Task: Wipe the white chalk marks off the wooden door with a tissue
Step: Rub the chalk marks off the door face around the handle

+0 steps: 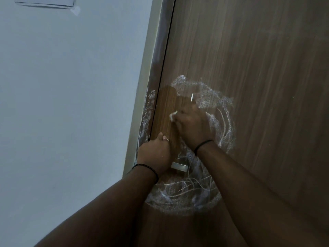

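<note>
Right grip (193, 125) presses a mostly hidden tissue (173, 115) on the chalked door (249, 68); left grip (154, 155) curls around something hidden

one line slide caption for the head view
Right hand rubs a tissue over chalk marks on the wooden door; left hand by the handle.

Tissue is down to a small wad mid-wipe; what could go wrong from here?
1. The tissue barely shows past the right hand; probably loaded, it may smear chalk rather than lift it.
2. Chalk also sits on the frame across the gap, easy to miss.
3. The left hand by the handle hides marks beneath.
</note>
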